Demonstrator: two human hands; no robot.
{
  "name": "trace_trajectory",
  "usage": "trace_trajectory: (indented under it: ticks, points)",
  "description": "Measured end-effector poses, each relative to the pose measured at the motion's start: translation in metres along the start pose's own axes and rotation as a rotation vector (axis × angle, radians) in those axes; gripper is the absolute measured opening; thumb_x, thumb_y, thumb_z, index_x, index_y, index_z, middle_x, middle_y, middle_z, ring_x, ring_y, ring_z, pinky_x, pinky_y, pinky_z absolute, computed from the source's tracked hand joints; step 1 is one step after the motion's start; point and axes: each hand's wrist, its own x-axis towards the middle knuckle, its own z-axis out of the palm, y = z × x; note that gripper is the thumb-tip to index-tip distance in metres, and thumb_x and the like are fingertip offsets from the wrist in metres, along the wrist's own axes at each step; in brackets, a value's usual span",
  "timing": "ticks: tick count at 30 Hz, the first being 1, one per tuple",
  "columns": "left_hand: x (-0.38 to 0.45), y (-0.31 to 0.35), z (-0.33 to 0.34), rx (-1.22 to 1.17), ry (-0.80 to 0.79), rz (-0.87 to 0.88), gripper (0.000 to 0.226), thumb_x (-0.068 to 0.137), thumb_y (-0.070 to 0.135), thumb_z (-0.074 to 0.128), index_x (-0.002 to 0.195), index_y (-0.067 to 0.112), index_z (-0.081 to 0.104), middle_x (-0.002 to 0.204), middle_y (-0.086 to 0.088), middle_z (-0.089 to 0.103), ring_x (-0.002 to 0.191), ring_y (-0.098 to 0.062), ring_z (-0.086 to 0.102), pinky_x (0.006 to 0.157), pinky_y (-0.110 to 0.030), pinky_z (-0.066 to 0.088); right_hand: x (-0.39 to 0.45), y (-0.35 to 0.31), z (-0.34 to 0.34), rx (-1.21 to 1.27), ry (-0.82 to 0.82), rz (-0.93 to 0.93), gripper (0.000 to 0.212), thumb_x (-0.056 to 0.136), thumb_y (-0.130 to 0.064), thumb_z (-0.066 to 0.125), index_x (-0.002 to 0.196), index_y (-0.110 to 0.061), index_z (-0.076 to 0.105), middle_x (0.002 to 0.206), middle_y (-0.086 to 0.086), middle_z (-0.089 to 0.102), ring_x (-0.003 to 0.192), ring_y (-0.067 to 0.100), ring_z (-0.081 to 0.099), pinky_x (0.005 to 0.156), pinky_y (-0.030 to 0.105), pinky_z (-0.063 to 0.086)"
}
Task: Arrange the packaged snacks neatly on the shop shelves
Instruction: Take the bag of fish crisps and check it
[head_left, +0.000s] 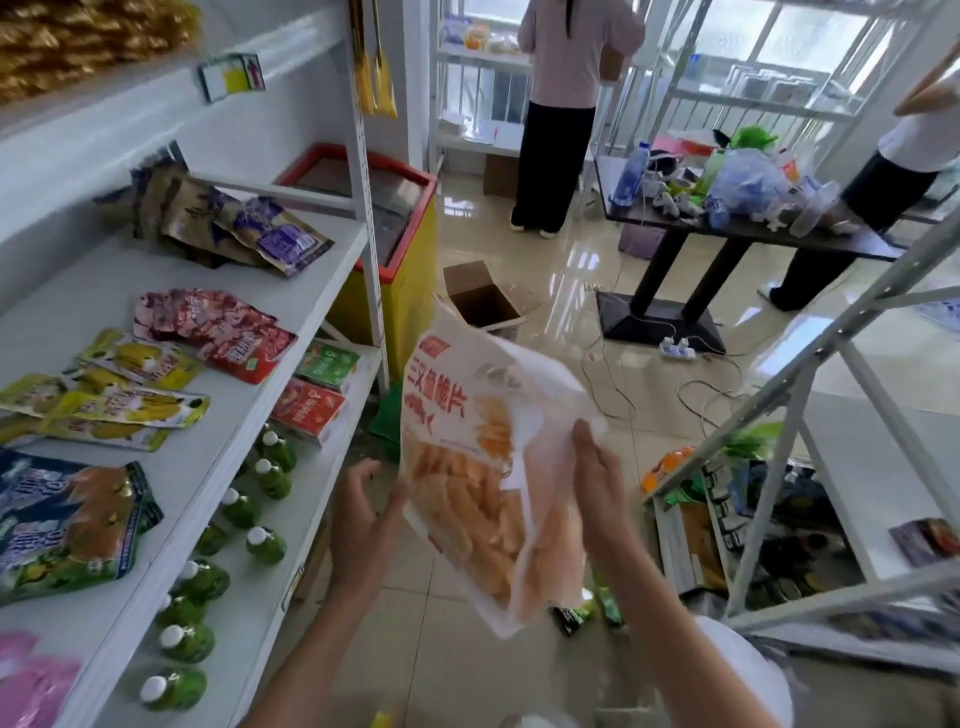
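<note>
A large white and orange snack bag (472, 457) with red lettering hangs in the aisle in front of me. My right hand (597, 483) holds its right edge, thumb on the front. My left hand (363, 514) is beside the bag's left edge with fingers spread; its thumb looks to touch the bag. On the white shelf (218, 457) to my left lie flat packets: purple and brown ones (249, 234) at the far end, red ones (218, 332), yellow ones (119, 395), and a dark blue and green one (67, 525) nearest.
Green bottles (260, 519) and red and green cartons (311, 400) fill the lower shelf. An open cardboard box (483, 301) sits on the floor ahead. A metal rack (810, 467) with goods stands right. Two people stand by a cluttered table (841, 239).
</note>
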Motion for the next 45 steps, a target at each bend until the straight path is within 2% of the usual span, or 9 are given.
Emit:
trace_trajectory:
  ticks: [3,6,10,13,20,25,31,38,45]
  points:
    - [0.027,-0.013,0.004,-0.139,-0.171,-0.245,0.086,0.077,0.085,0.062,0.140,0.027,0.051,0.140,0.003,0.057,0.129,-0.020,0.056,0.106,-0.045,0.047,0.021,0.016,-0.020,0.089,0.040,0.180,0.046,0.109,-0.044,0.047,0.106,-0.007,0.074,0.093,0.007,0.080,0.084,0.022,0.078,0.073,0.032,0.063]
    - [0.037,-0.023,0.020,-0.160,-0.350,-0.448,0.048,0.101,0.059,0.053,0.133,0.024,0.055,0.124,0.007,0.063,0.117,-0.014,0.057,0.105,-0.038,0.042,0.031,0.053,-0.026,0.125,0.028,0.382,0.045,0.109,-0.049,0.046,0.128,-0.014,0.067,0.103,0.001,0.081,0.092,0.015,0.078,0.078,0.031,0.062]
    - [0.056,-0.077,0.048,0.015,-0.540,-0.530,0.045,0.093,0.035,0.076,0.129,0.011,0.065,0.112,-0.008,0.076,0.091,-0.018,0.076,0.085,-0.037,0.063,0.047,0.100,-0.048,0.111,0.074,0.528,0.048,0.108,-0.049,0.045,0.127,-0.012,0.069,0.120,0.014,0.076,0.102,0.027,0.076,0.089,0.044,0.061]
    - [0.060,-0.101,0.077,0.069,-0.481,-0.589,0.010,0.096,0.010,0.073,0.105,0.014,0.071,0.099,-0.007,0.078,0.073,-0.007,0.074,0.065,-0.022,0.059,0.076,0.136,-0.066,0.110,0.140,0.643,0.032,0.104,-0.035,0.061,0.090,-0.007,0.070,0.085,0.017,0.069,0.071,0.028,0.068,0.068,0.037,0.058]
    - [0.080,-0.117,0.122,0.069,-0.213,-0.839,0.021,0.094,0.032,0.076,0.104,0.016,0.067,0.099,-0.011,0.078,0.090,-0.029,0.074,0.080,-0.040,0.060,0.166,0.212,-0.060,0.263,-0.149,0.765,0.030,0.095,-0.044,0.077,0.097,-0.014,0.070,0.100,0.018,0.059,0.083,0.026,0.063,0.080,0.041,0.056]
    - [0.145,-0.142,0.130,0.157,-0.049,-0.846,0.031,0.092,0.039,0.078,0.102,0.012,0.068,0.091,-0.005,0.075,0.095,-0.033,0.073,0.076,-0.036,0.056,0.210,0.220,-0.032,0.213,-0.214,0.867,0.079,0.106,-0.070,0.022,0.136,-0.013,0.068,0.130,0.017,0.072,0.118,0.034,0.070,0.102,0.048,0.054]
    - [0.255,-0.144,0.159,0.181,-0.092,-0.828,0.048,0.095,0.055,0.068,0.129,0.021,0.060,0.120,-0.004,0.071,0.108,-0.027,0.070,0.086,-0.042,0.058,0.290,0.242,0.022,-0.104,-0.054,0.665,0.059,0.089,-0.069,0.069,0.132,-0.028,0.065,0.121,-0.002,0.076,0.110,0.021,0.074,0.096,0.051,0.060]
    - [0.423,-0.183,0.188,0.349,-0.456,-0.695,0.058,0.091,0.066,0.063,0.139,0.038,0.048,0.137,-0.001,0.061,0.126,-0.028,0.061,0.101,-0.055,0.052,0.430,0.309,0.070,-0.256,0.102,0.674,0.050,0.089,-0.067,0.068,0.112,-0.024,0.074,0.104,-0.007,0.079,0.097,0.015,0.075,0.092,0.046,0.060]
    - [0.599,-0.288,0.262,0.607,-0.402,-0.613,0.061,0.094,0.054,0.067,0.145,0.031,0.043,0.143,-0.004,0.062,0.124,-0.036,0.063,0.102,-0.050,0.051,0.562,0.425,0.151,-0.214,0.258,0.668,0.037,0.097,-0.050,0.060,0.125,-0.028,0.071,0.113,-0.009,0.078,0.105,0.011,0.074,0.095,0.042,0.061]
